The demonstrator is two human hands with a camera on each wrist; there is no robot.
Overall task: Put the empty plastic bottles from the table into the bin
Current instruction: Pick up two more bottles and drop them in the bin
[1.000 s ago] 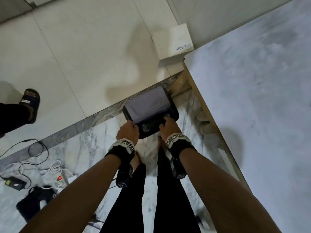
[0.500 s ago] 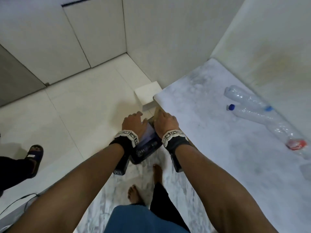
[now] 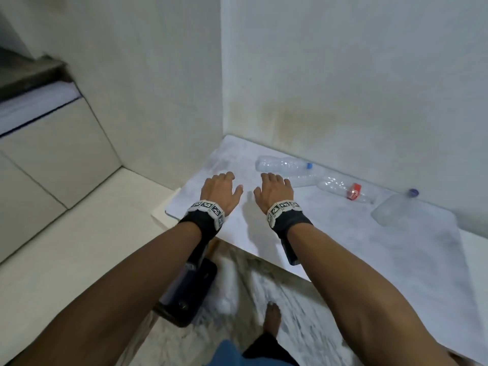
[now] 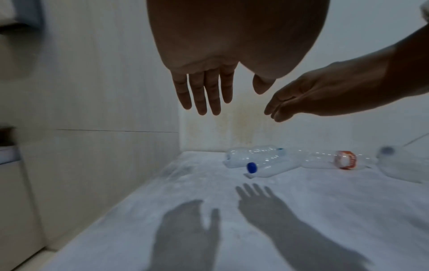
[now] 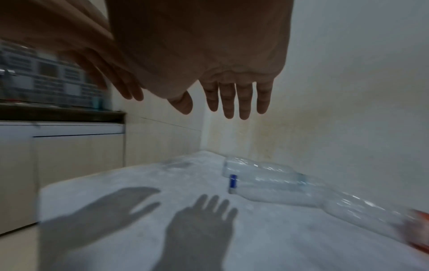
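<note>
Two bare hands held palm-down above the pale table (image 3: 343, 249) at frame centre of the head view, touching nothing: left hand (image 3: 220, 192) just left of centre, right hand (image 3: 274, 192) just right of it, a narrow gap between the thumbs. Left hand's fingers (image 4: 204, 91) straight and close together, thumb set apart, nothing held; right hand's fingers (image 5: 239, 99) likewise straight and side by side, thumb spread, nothing held. Shadows of both hands cast on the tabletop in the lower half of each wrist view. Empty clear plastic bottles lying on their sides along the far edge of the table, against the wall (image 3: 343, 75), right of centre in the head view: a blue-capped bottle (image 3: 282, 164) just beyond the right hand's fingertips, a second blue-capped bottle (image 4: 269, 167) close in front of it and partly hidden by the right hand in the head view, a red-labelled bottle (image 3: 346, 191) further right, touching or nearly touching the second, and a wider clear container (image 3: 393, 210) with a bluish cap at the right end, blurred. Black bin (image 3: 190, 289) on the floor at lower centre-left of the head view, below the table's near corner and partly behind the left forearm. One bare foot (image 3: 272, 318) on the marbled floor at bottom centre. Marker bands around both wrists
</note>
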